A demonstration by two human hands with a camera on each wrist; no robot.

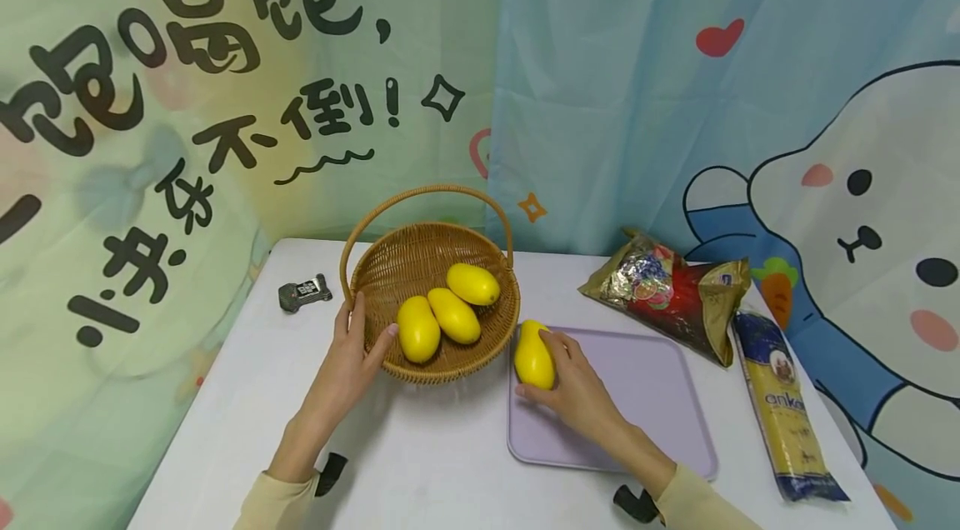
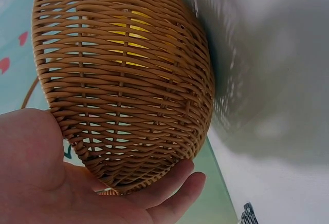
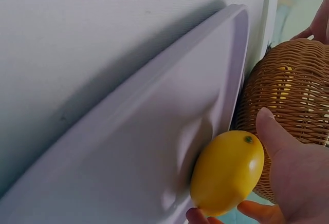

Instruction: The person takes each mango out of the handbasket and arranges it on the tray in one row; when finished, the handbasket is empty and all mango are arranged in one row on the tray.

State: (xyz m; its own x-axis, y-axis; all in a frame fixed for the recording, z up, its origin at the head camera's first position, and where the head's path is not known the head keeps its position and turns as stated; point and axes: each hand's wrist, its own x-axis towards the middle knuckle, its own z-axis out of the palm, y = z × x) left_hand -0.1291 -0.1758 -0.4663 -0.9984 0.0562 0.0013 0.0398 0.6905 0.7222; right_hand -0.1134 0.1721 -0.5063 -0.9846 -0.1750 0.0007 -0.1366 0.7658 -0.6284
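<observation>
Several yellow fruits point(image 1: 418, 329) lie in a brown wicker basket point(image 1: 450, 370) with a tall handle. My left hand point(image 1: 347, 372) holds the basket's left side, its thumb over the rim; in the left wrist view the fingers point(image 2: 175, 193) lie against the woven wall point(image 2: 128, 80). One more yellow fruit point(image 1: 533, 357) is at the left edge of a lilac tray point(image 1: 637, 380), between the thumb and fingers of my right hand point(image 1: 581, 397). The right wrist view shows this fruit point(image 3: 227, 172) over the tray point(image 3: 133, 147), close to the basket point(image 3: 293, 90).
A small dark packet point(image 1: 304, 293) lies left of the basket. Behind the tray rests a red and gold bag point(image 1: 667, 288), and a long yellow and blue package point(image 1: 787, 413) lies at the right. Printed curtains point(image 1: 585, 97) hang behind the white table point(image 1: 442, 463).
</observation>
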